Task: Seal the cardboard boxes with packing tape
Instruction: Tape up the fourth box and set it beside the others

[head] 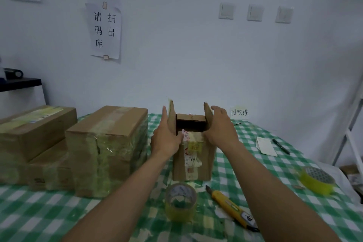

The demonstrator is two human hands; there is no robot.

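Observation:
A small open cardboard box (193,163) stands upright mid-table, with old labels on its front. Its two side flaps stick up. My left hand (167,135) lies flat against the outside of the left flap (171,118). My right hand (221,127) presses flat on the outside of the right flap (208,116). The far flap is folded down inside. A roll of clear yellowish packing tape (180,201) stands in front of the box. A second tape roll (316,180) lies at the right edge of the table.
Several taped cardboard boxes (108,147) are stacked at the left. A yellow utility knife (231,207) lies right of the near tape roll. A paper slip (266,146) and a black pen (280,146) lie at the right on the green checked tablecloth (39,212).

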